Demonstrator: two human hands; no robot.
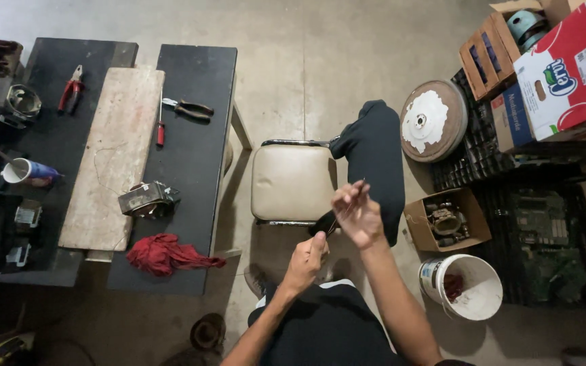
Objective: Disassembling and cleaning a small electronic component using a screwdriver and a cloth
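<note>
So both hands are mid-job: right hand point(357, 215) fingers pinch a thin rod point(347, 207), left hand point(306, 261) clenched around its lower end, pliers point(188, 108) untouched on the worktop point(191, 74)

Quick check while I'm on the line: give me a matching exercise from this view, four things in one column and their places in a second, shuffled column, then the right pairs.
Things:
1. red rag
2. white bucket
3. red-handled pliers
4. thin dark tool

Places:
A. on the floor at the right, below the small open carton
B. between the left hand and right hand
C. at the near end of the dark bench
D. on the far left black board

Pairs: 1-C, 2-A, 3-D, 4-B
</note>
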